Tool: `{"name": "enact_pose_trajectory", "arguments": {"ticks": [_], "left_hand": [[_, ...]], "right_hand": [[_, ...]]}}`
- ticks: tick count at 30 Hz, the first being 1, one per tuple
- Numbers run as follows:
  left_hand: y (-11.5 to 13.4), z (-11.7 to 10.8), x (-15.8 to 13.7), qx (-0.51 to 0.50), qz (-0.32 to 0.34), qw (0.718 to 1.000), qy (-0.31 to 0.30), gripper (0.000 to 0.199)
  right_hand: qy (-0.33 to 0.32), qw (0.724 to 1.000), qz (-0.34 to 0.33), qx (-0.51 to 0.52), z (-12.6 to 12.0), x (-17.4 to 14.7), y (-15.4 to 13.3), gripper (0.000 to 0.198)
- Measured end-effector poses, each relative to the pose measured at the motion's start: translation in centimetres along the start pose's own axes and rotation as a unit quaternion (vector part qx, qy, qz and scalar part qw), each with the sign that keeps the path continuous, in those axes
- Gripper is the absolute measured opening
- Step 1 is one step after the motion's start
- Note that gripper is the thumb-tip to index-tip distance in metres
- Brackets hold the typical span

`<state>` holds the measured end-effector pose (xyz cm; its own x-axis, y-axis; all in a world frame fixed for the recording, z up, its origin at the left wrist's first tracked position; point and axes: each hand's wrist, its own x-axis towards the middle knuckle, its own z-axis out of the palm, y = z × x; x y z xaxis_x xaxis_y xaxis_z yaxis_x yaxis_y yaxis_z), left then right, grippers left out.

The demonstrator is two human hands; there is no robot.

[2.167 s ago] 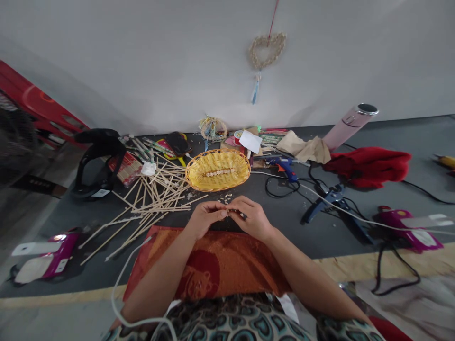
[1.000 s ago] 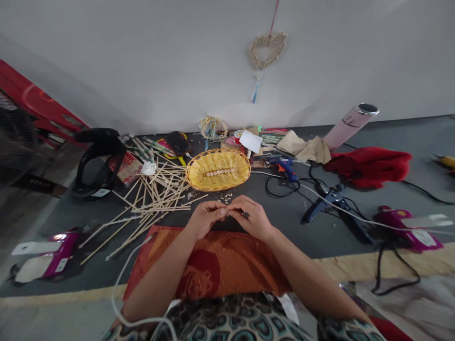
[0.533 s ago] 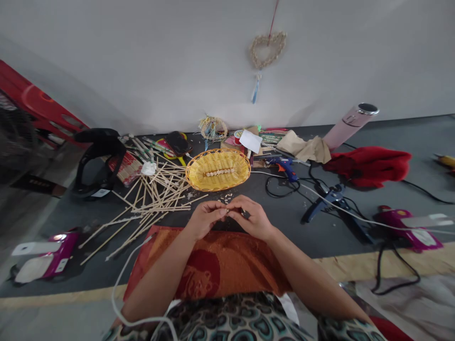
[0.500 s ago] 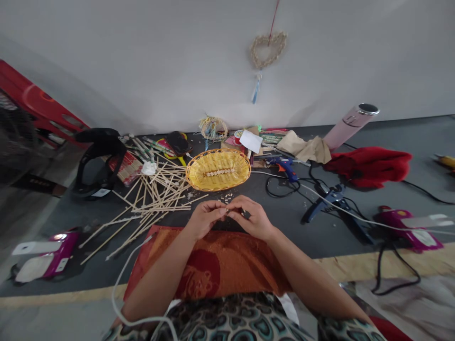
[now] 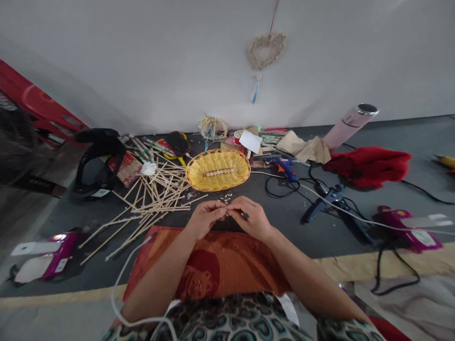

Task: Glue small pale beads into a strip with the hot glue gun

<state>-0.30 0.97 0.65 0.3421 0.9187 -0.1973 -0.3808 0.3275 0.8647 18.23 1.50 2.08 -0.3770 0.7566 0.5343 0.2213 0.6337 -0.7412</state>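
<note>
My left hand (image 5: 208, 218) and my right hand (image 5: 250, 217) meet fingertip to fingertip above the front of the table. Both are closed in a pinch around something tiny, mostly hidden by the fingers and too small to name. Just beyond the fingertips lie several small pale cut pieces (image 5: 226, 197). Behind them stands a yellow woven basket (image 5: 194, 175) with a short row of joined pale pieces (image 5: 220, 173) in it. An orange-red towel (image 5: 241, 260) is spread below my wrists.
Thin wooden sticks (image 5: 156, 192) lie heaped at left. To the right are a blue glue gun (image 5: 286, 168), blue-handled cutters (image 5: 323, 203), a red cloth (image 5: 369, 166) and a pink flask (image 5: 350, 127). White cable (image 5: 337, 206) crosses the right side. A heart-shaped ornament (image 5: 254, 54) hangs on the wall.
My right fingers have shifted very slightly, and the fingertips stay pressed together. Nothing else has visibly moved.
</note>
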Motion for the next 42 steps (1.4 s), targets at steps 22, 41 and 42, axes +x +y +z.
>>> {"name": "enact_pose_trajectory", "arguments": {"ticks": [22,41,42], "left_hand": [[-0.1,-0.2,0.1,0.135,0.072,0.987,0.054,0.02],[0.1,0.0,0.3,-0.01,0.032,0.998,0.053,0.016],[0.1,0.0,0.3,-0.024,0.032,0.998,0.052,0.016]], "right_hand": [[0.017,0.998,0.049,-0.032,0.1,0.0,0.0,0.009],[0.046,0.982,0.182,-0.028,-0.4,-0.1,0.4,0.018],[0.042,0.981,0.191,-0.015,-0.4,-0.1,0.4,0.022]]}}
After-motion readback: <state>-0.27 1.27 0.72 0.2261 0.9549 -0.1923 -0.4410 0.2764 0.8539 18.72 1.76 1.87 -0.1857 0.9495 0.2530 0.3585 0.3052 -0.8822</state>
